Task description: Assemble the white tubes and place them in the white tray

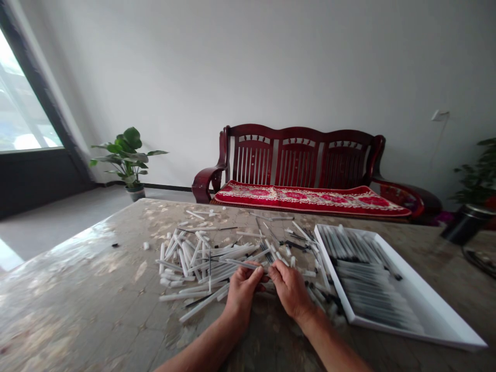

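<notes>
My left hand (242,292) is closed around a slim, translucent pen barrel (238,262), which points to the left over the pile. Close beside it, my right hand (290,290) pinches at the barrel's right end; what lies between those fingertips is hidden. Beneath and beyond both hands spreads a loose pile of white pen tubes (186,253), with short white caps and thin dark refills (265,251) mixed in. Several black end pieces (296,245) lie to the right of the pile.
A shallow white box (430,320) stands right of my hands, holding rows of translucent pens (372,294) with dark insides. The patterned table (96,289) carries it all. Behind are a red wooden bench (296,160), a potted plant (134,155) and, far right, a black cylinder (467,225).
</notes>
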The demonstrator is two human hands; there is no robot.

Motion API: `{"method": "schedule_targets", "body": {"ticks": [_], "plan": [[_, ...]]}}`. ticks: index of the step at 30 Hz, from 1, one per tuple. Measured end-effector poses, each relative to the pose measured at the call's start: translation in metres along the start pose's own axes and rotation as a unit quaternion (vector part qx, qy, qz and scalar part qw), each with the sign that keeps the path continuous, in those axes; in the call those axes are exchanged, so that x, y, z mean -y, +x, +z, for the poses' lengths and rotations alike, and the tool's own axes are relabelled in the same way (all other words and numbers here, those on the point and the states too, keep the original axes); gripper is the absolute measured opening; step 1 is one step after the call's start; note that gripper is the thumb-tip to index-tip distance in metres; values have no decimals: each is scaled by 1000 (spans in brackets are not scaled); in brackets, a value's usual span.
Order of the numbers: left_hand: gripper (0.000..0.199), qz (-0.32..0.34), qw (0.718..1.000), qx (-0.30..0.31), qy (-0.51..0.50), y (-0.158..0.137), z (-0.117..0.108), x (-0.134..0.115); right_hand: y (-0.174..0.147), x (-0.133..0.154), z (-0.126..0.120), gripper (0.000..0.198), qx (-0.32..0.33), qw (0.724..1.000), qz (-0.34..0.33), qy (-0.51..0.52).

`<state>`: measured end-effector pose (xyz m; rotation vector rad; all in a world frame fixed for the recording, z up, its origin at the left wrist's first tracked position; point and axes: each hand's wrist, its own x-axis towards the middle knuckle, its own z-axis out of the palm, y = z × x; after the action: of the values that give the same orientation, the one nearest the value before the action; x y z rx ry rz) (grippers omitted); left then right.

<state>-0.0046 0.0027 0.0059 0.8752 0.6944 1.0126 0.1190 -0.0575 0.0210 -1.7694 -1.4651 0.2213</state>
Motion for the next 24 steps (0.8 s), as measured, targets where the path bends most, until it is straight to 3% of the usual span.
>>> {"method": "schedule_targets", "body": {"ticks": [3,8,13,19,24], "plan": [[42,-5,1000,0,0,0,0,0,-1,-1,0,45,7,1000,18,7],[44,-3,1000,0,2,-1,1,-1,-1,1,0,39,0,1000,6,22],[43,2,1000,5,7,-1,3,-3,0,2,5,52,24,985,87,144],[43,5,1000,1,15,1,1,-4,-1,4,6,51,17,990,66,124],[43,22,999,34,29,-1,2,-6,-1,7,7,53,90,949,163,256]]}}
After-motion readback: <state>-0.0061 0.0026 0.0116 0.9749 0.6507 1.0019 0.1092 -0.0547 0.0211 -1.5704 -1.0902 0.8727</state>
